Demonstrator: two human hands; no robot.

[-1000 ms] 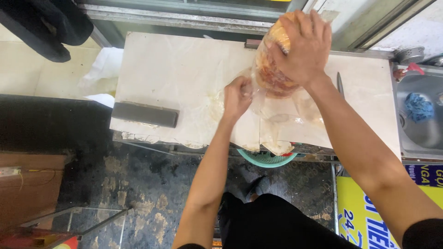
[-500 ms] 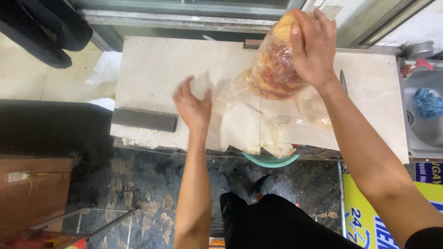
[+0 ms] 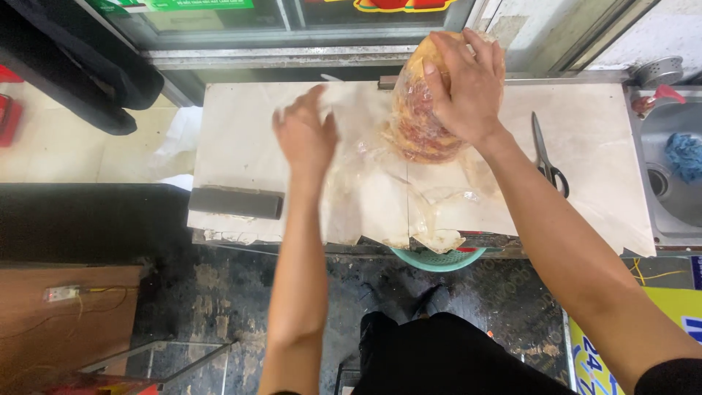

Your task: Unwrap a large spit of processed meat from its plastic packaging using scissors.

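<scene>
A big pale bench lies under both hands. Thin see-through plastic sheets are spread over its middle, below the right hand and just right of the left hand, and they hang a little over the near edge.

A big lump of meat in a clear bag stands on the sheets at the far side of the bench. The right hand lies on top of it, fingers spread wide and curled around it, holding it in place.

The left hand is open and flat, with fingers loose. It holds nothing. It is over the bench, just left of the bagged meat and apart from it. It looks a bit blurry.

A dark grey block lies near the bench edge, below and left of the left hand.

Scissors lie on the bench to the right of the right arm.

A sink with a blue cloth is farther right.
</scene>
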